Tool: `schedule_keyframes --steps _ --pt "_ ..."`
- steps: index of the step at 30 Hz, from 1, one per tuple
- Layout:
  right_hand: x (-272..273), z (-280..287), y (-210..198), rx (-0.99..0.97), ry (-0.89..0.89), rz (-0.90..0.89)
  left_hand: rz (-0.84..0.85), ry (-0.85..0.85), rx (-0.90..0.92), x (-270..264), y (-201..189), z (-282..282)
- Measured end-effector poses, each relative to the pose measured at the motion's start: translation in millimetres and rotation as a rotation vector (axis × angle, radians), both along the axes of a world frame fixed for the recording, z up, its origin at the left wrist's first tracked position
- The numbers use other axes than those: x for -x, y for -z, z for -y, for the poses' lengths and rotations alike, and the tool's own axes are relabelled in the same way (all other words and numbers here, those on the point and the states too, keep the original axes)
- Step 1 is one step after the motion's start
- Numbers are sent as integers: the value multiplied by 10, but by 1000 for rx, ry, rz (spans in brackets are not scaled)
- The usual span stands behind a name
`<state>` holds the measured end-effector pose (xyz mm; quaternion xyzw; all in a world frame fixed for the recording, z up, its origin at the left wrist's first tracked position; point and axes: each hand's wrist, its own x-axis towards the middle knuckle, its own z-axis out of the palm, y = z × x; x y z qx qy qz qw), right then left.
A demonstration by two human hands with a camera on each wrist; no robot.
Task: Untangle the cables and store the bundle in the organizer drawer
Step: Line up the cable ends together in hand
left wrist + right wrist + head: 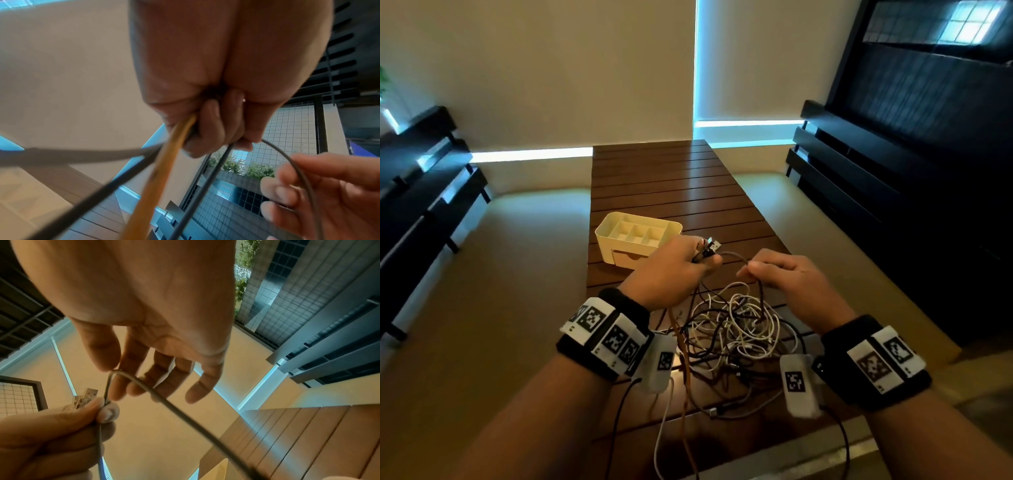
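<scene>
I see my left hand (671, 270) clenched around several cable ends, metal USB plugs (711, 246) sticking out past the knuckles; from the left wrist view an orange cable (156, 175) and 2 dark ones run out of the fist. My right hand (787, 277) pinches a thin grey cable (164, 400) between thumb and forefinger, the other fingers loosely spread. The tangled heap of white, black and brown cables (732, 332) lies on the brown slatted wooden table (671, 181) below both hands. The cream plastic organizer with compartments (637, 240) sits just beyond my left hand; its drawer looks closed, I think.
</scene>
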<state>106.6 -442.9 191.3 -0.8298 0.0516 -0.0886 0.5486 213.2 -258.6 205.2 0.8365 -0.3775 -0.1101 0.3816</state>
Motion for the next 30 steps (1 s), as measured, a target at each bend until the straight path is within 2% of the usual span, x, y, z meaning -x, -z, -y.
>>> schedule_keyframes --steps 5,12,15,19,21,23,24,25,28,30 --pt "34 -125 -152 121 96 78 -20 120 -1 62 -11 -31" --pt "133 -399 -186 257 6 -17 -42 123 138 114 -25 -224" --pt "256 -496 -188 245 -86 -172 -114 23 279 102 -31 -339" --pt "423 -588 -229 198 -319 -563 -258 -50 405 58 -30 -458" --pt "426 -631 -164 365 -327 -684 -298 -48 432 45 -15 -504" --pt "378 -654 -95 580 -271 -673 -349 -45 454 58 -23 -533" --pt "350 -666 -69 614 -244 -628 -368 -42 467 69 -32 -541" --pt "311 -680 -36 577 -221 -572 -378 -36 479 83 -42 -548" --pt "189 -794 41 268 -219 -424 -385 2 510 160 -81 -551" --pt "104 -923 97 169 -250 -379 -379 18 527 215 -102 -544"
